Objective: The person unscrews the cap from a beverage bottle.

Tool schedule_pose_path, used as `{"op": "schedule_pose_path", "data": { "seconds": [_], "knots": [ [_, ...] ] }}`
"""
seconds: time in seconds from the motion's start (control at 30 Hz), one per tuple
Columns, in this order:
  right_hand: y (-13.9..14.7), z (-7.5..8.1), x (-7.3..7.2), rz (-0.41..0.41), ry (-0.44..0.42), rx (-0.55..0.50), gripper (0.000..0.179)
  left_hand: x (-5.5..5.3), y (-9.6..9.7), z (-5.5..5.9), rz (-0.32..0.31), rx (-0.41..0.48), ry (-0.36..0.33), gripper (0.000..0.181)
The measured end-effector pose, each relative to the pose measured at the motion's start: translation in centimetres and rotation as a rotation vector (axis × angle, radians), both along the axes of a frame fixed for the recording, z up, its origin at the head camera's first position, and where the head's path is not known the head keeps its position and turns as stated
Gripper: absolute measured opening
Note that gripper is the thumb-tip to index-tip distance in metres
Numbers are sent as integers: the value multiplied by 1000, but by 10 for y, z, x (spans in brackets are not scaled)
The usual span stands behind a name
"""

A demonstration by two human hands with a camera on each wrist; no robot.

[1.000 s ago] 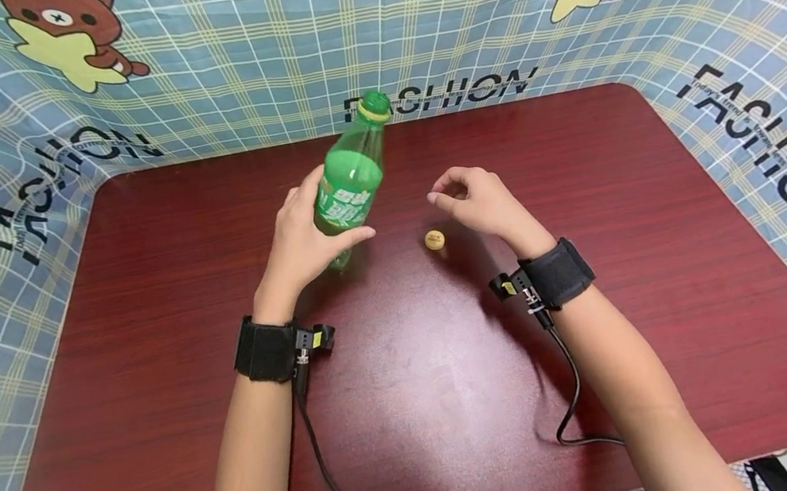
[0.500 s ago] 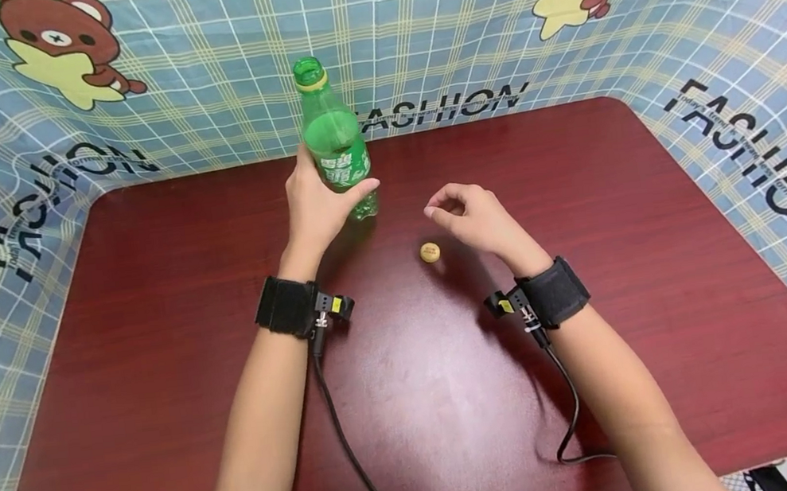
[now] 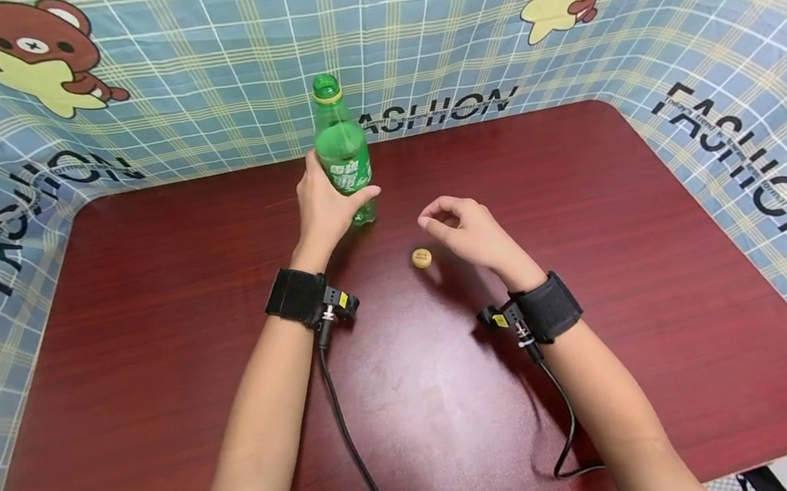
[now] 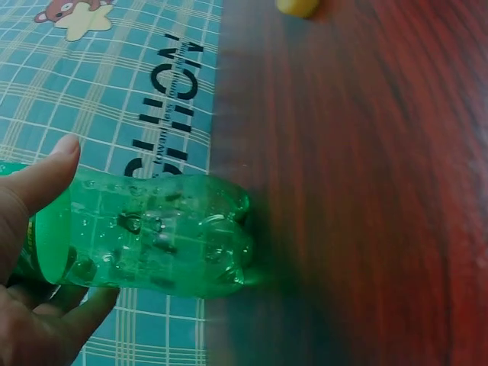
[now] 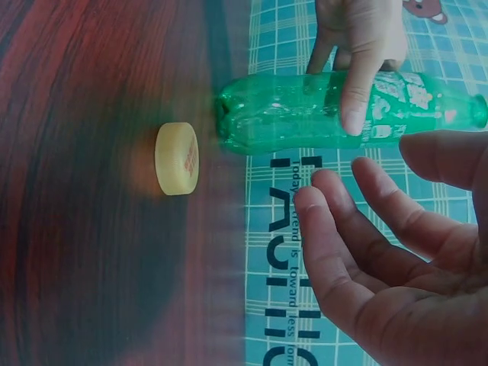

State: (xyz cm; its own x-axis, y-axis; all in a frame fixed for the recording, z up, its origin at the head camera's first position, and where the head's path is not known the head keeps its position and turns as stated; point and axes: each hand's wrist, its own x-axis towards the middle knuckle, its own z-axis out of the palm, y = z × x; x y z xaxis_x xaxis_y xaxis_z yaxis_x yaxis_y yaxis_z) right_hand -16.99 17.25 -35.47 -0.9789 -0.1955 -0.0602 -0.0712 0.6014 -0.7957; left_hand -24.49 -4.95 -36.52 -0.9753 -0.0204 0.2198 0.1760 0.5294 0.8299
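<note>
A green plastic soda bottle with a green-and-white label is upright near the back of the table. Its mouth is uncapped. My left hand grips it round the label, thumb in front and fingers behind, partly hidden. In the left wrist view the base of the bottle is at the table surface; I cannot tell whether it touches. A yellow bottle cap with small printing lies on the table, right of the bottle. Up and right of the cap, my right hand hovers with loosely curled fingers, holding nothing.
The dark red wooden table runs back to a blue plaid cloth with bear prints. Both wrists wear black camera straps. A cable from the left camera and one from the right camera trail over the table.
My left hand has carried the bottle back, away from me, and turned it from a rightward tilt to upright. The right hand stays near the cap, which has not been moved.
</note>
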Motion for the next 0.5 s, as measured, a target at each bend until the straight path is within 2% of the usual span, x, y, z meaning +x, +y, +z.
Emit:
{"op": "schedule_pose_path", "data": {
  "seconds": [0.5],
  "knots": [
    [-1,-12,1,-19,-25,-47,27,-6,4,-4,-22,-29,14,94]
  ]
}}
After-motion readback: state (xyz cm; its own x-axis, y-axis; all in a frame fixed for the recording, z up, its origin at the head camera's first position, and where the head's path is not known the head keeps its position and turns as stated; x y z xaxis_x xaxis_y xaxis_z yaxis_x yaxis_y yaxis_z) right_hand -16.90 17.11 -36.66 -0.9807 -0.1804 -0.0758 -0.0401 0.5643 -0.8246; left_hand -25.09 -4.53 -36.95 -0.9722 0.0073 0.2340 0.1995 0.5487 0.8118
